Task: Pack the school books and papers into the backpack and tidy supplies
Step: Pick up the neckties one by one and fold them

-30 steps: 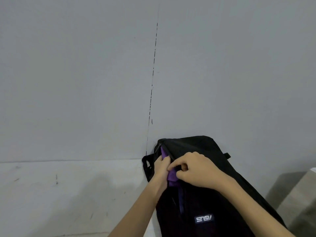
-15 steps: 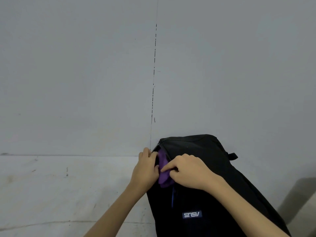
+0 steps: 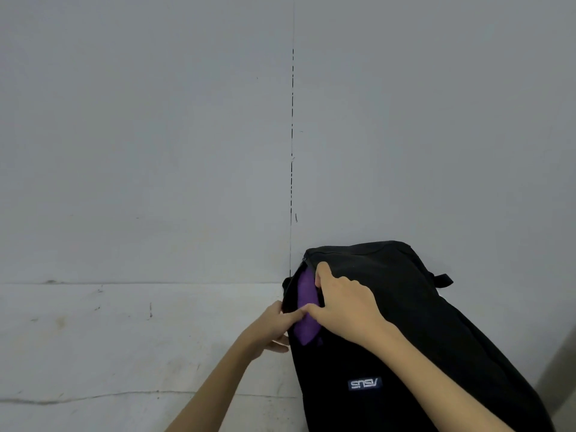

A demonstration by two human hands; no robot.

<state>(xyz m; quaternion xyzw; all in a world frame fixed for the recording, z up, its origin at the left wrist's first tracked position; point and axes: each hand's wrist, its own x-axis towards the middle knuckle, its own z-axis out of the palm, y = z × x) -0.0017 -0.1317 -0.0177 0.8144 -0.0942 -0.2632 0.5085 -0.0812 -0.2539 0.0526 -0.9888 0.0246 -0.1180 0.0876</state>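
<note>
- Head view: I see black backpack [image 3: 405, 322] lying on pale surface [image 3: 109, 353], top end against grey wall [image 3: 156, 135].
- Backpack opening gapes at its upper-left edge; purple item [image 3: 307, 307] shows inside, partly in, w/ both hands right at it.
- Right hand [image 3: 346, 310]: index stretched up along the opening's edge, thumb curled onto purple item; other fingers bent over the fabric. Looks like a pinch on the opening's flap, but I can't tell for sure.
- Left hand [image 3: 274, 330]: fingers curled, tips at the opening's left edge, touching right thumb; grips backpack's side edge.
- Logo patch [image 3: 364, 384] sits below the fingers, nearer me, reads upside down.
- Thin vertical seam [image 3: 292, 151] in wall runs above the fingers.
</note>
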